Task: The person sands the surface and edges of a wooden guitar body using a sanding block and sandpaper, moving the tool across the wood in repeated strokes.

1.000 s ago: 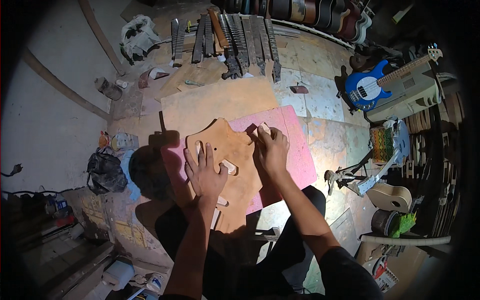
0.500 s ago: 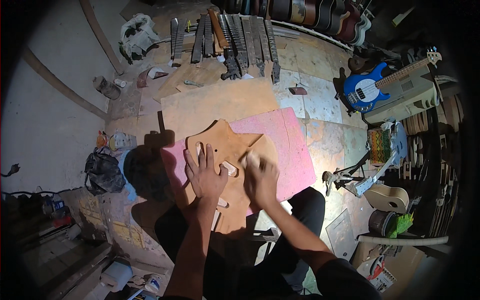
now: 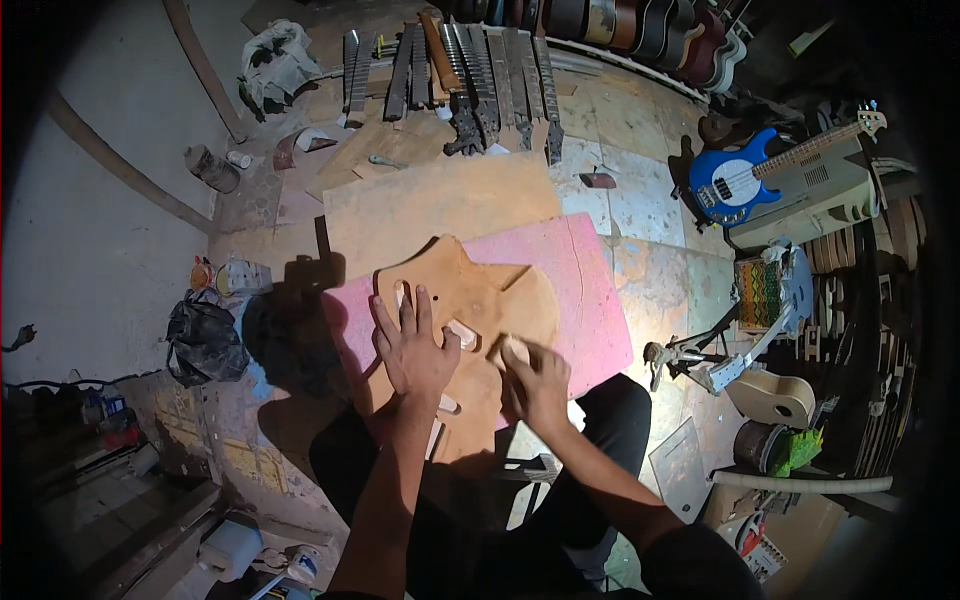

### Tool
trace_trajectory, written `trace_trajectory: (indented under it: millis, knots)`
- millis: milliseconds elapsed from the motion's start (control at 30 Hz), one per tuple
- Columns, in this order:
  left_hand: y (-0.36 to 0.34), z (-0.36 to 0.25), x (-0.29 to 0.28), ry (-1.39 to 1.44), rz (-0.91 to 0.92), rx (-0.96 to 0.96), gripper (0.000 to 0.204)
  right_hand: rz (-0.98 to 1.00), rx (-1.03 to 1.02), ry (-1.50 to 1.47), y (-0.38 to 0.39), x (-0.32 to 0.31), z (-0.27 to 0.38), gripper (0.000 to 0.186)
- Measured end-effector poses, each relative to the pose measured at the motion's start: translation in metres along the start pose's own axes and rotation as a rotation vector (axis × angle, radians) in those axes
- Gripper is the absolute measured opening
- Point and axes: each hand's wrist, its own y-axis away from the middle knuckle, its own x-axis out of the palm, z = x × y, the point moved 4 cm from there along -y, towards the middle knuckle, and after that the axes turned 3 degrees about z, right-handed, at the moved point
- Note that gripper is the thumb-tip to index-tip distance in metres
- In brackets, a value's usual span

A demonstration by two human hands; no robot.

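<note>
An unpainted wooden electric guitar body (image 3: 500, 295), with routed cavities and a small dark hole, lies over a pink board (image 3: 590, 290) in front of me. My left hand (image 3: 412, 345) rests flat on its left part, fingers spread, beside a pale-bottomed cavity (image 3: 462, 335). Pinched in my right hand (image 3: 540, 385) is a small tan piece, apparently folded sandpaper (image 3: 514, 350), against the right part of the wood. My fingers partly cover it, so its full shape is hidden.
Beyond the pink board lies a brown sheet (image 3: 430, 200), then several guitar necks (image 3: 485, 90) on the tiled floor. A blue bass guitar (image 3: 735, 180) leans at the right, above a small unfinished guitar (image 3: 775, 398). At the left sits a black plastic bag (image 3: 205, 340).
My right hand has come down the guitar body toward me and slightly right, still gripping the tan piece. My left hand keeps its place on the wood.
</note>
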Motion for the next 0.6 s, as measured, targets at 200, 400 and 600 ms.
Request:
trace_trajectory:
  millis: [200, 400, 600]
  knots:
    - [0.005, -0.008, 0.005, 0.03, 0.028, 0.018, 0.081, -0.023, 0.112, -0.009, -0.097, 0.011, -0.013, 0.052]
    - [0.001, 0.0, -0.001, -0.005, 0.013, -0.009, 0.081, 0.026, 0.035, -0.002, 0.008, 0.0, 0.009, 0.05]
    - [0.006, -0.006, 0.004, 0.027, 0.02, 0.011, 0.08, -0.023, 0.088, 0.0, -0.094, 0.017, -0.004, 0.053]
